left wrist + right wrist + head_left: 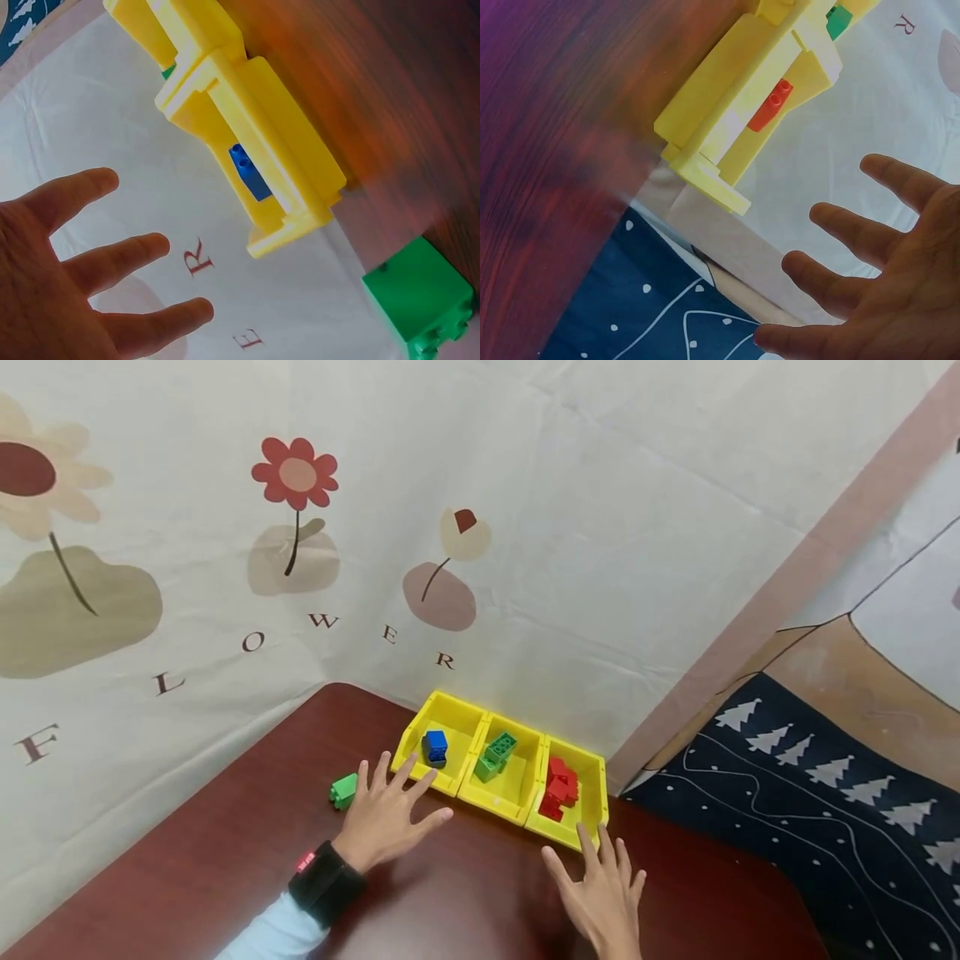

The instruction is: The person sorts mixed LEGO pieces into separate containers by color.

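Both hands hover over the table with fingers spread, holding nothing. My left hand (386, 818) is in front of the left yellow bin, just right of a loose green toy brick (344, 791) on the table. That brick (417, 294) shows larger in the left wrist view. My right hand (604, 889) is in front of the right yellow bin. Three joined yellow bins (521, 810) stand at the back: blue bricks (435, 747) in the left one, green bricks (495, 757) in the middle, red bricks (558, 788) in the right.
The dark red-brown table (457, 893) meets a white cloth (570, 568) printed with flowers and letters behind the bins. To the right hangs a dark blue cloth (787, 810) with white trees. A black band (327, 883) circles the left wrist.
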`<action>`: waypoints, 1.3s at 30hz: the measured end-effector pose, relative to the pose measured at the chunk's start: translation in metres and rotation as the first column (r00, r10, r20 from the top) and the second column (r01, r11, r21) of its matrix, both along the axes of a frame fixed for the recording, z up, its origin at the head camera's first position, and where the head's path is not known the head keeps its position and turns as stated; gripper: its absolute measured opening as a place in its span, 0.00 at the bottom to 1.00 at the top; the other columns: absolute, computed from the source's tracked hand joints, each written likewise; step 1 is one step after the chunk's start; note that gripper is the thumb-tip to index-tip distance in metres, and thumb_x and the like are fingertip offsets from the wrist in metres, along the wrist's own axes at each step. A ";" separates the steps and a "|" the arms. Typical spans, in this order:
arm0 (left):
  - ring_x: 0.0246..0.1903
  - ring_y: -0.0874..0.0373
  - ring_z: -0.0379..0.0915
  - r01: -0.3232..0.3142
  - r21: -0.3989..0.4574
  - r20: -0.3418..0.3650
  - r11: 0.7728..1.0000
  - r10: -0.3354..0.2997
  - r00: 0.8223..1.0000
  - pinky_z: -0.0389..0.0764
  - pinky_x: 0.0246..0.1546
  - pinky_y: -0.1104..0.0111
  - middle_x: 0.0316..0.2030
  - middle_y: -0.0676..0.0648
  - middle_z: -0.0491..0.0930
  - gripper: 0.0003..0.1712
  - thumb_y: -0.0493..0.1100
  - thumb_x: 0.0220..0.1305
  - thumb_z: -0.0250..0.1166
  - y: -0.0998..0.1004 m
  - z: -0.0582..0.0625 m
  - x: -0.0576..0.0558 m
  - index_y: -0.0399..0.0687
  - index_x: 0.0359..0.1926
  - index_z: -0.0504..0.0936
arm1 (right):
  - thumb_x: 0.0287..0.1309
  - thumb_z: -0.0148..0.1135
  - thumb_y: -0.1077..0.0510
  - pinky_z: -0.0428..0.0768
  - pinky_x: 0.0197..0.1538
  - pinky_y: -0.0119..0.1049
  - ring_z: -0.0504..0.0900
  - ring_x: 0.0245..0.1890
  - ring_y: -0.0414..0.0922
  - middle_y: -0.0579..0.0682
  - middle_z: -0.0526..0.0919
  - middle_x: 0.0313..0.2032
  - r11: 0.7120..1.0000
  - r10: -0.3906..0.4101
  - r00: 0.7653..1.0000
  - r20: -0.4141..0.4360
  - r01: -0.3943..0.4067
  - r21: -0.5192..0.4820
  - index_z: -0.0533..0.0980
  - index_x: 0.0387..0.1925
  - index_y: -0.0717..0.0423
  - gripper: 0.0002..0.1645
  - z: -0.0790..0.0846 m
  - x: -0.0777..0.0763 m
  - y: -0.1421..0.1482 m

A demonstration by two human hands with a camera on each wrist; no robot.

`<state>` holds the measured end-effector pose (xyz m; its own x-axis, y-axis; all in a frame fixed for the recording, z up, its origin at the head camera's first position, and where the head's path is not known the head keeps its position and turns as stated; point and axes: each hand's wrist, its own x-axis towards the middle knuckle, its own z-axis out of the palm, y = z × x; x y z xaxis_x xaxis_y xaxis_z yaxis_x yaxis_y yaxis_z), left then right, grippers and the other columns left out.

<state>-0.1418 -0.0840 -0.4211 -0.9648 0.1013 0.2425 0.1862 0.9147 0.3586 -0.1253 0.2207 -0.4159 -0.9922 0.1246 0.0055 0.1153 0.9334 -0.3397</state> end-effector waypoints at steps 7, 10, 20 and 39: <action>0.61 0.32 0.67 -0.081 -0.045 -0.024 0.996 0.080 0.997 0.69 0.58 0.38 0.65 0.32 0.70 0.41 0.59 0.60 0.66 -0.035 -0.006 -0.014 0.46 0.69 0.70 | 0.53 0.41 0.16 0.34 0.65 0.76 0.43 0.72 0.71 0.66 0.50 0.75 1.000 -0.028 0.999 0.025 0.029 -0.010 0.58 0.74 0.51 0.60 -0.003 0.001 0.002; 0.48 0.37 0.75 -0.112 -0.046 -0.005 0.993 0.112 0.994 0.79 0.47 0.46 0.54 0.32 0.78 0.35 0.49 0.55 0.73 -0.055 -0.011 -0.019 0.38 0.61 0.76 | 0.53 0.41 0.16 0.33 0.65 0.76 0.43 0.72 0.71 0.66 0.49 0.75 0.999 -0.023 0.999 0.024 0.024 -0.021 0.58 0.74 0.51 0.60 -0.003 0.000 0.004; 0.29 0.50 0.72 -0.116 0.061 0.095 0.991 0.110 0.989 0.83 0.32 0.55 0.39 0.35 0.82 0.23 0.33 0.51 0.73 -0.067 -0.017 -0.030 0.33 0.51 0.82 | 0.57 0.54 0.26 0.52 0.67 0.72 0.49 0.71 0.72 0.68 0.51 0.73 0.998 -0.047 0.998 -0.033 0.046 -0.039 0.59 0.73 0.56 0.54 -0.019 -0.015 0.033; 0.32 0.52 0.76 0.090 0.125 -0.105 0.988 -0.077 0.991 0.83 0.33 0.61 0.43 0.39 0.85 0.25 0.42 0.54 0.74 0.018 0.021 -0.045 0.38 0.52 0.83 | 0.63 0.61 0.45 0.67 0.59 0.70 0.59 0.68 0.70 0.65 0.55 0.73 0.990 -0.031 0.996 -0.087 0.018 -0.143 0.62 0.72 0.56 0.40 -0.023 -0.027 0.025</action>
